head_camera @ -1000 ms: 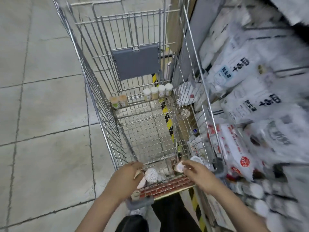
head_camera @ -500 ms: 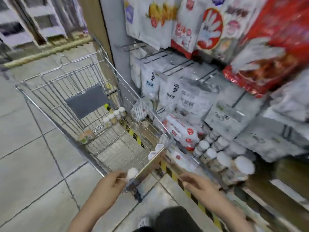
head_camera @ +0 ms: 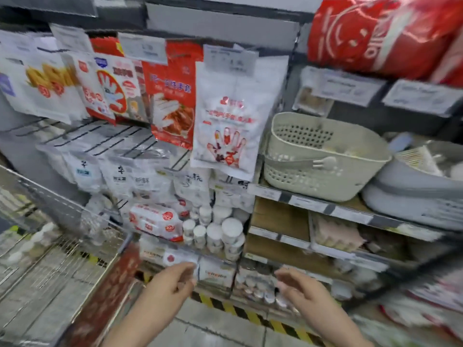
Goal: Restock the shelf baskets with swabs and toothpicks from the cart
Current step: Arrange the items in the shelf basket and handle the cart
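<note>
Head view, frame blurred throughout. We note the shelving unit [head_camera: 325, 209] filling the upper and right parts of the frame. At top right sits a large red bag [head_camera: 380, 33]. Hanging glove packets [head_camera: 225, 116] span the upper left and centre. On the right-hand shelf, centre right of the frame, we record a cream perforated basket [head_camera: 323, 161]; its contents are too blurred to name. Just beside it, at the right edge, is a grey basket [head_camera: 413, 194] holding pale items we cannot identify. The wire cart [head_camera: 57, 259] occupies the lower left, with its red handle bar [head_camera: 107, 296] running toward bottom centre. White-lidded tubs [head_camera: 215, 234] stand grouped at centre, below the glove packets; whether they hold swabs or toothpicks we cannot tell.

Both hands are raised at bottom centre, apart from each other, in front of the lowest shelf. Left hand [head_camera: 170, 284]: fingers curled, apparently pinching a small white object [head_camera: 194, 281], but blur prevents us confirming the hold. Right hand [head_camera: 303, 294]: fingers loosely bent and pointing left; whether it holds anything we cannot tell.
</note>
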The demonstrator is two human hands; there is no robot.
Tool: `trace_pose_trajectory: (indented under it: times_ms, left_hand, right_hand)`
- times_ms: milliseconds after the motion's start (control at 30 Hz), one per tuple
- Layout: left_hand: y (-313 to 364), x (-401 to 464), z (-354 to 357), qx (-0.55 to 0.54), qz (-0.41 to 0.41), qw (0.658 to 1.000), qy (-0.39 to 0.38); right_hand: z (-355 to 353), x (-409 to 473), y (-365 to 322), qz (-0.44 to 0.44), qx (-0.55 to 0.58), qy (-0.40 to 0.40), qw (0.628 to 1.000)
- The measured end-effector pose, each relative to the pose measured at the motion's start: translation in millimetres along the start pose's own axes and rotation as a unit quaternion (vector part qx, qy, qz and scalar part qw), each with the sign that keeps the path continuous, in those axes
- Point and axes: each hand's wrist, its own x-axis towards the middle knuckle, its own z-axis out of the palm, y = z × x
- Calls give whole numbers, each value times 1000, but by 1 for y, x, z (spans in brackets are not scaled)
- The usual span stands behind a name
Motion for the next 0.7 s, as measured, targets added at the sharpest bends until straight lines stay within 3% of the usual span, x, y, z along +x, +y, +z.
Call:
trace_pose_trajectory:
  times_ms: [200,333,700]
  left_hand:
    - [112,22,73,10,67,994,-87]
    - [156,25,86,-23,125,987,-101]
    - [239,111,23,-35,239,970,7]
  right_hand:
    - [-87,-41,52,9,5,70,997]
    - [-122,-46,56,-14,6,96,995]
    - [-209,0,7,-138,-14,197,971]
